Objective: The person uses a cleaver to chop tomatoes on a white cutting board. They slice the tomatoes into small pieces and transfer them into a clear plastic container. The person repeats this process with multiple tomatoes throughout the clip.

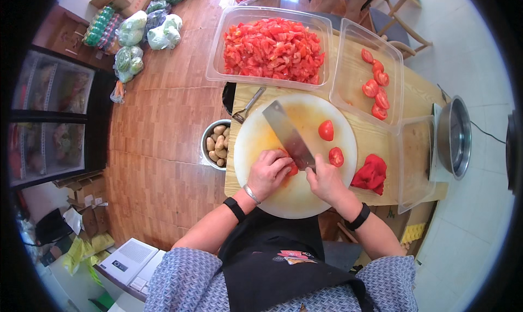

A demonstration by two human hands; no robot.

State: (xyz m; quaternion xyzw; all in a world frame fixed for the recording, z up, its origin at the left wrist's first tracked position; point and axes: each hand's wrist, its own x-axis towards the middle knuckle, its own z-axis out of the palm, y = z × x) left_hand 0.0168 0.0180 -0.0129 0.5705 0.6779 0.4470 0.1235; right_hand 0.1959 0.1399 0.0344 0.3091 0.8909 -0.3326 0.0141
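Observation:
My right hand [326, 180] grips the handle of a broad cleaver [289, 134], its blade angled up and left across a round white cutting board [261, 205]. Against the blade's left side, my left hand [267, 171] presses down a piece of tomato [292, 169] with curled fingers that partly hide it. To the right on the board lie a tomato half [326, 130], skin up, and another half [336, 156] showing its cut face. Beyond the board, a clear plastic tub [214, 62] holds a heap of chopped tomato [273, 50]. Several tomato halves [381, 97] lie in a second clear tub [339, 73].
A peeler [250, 103] lies at the table's left edge, above a bowl of potatoes [218, 144]. Right of the board are a red cloth [369, 175], another clear container [416, 165] and a steel bowl [454, 138]. A person's legs [341, 3] show beyond the table.

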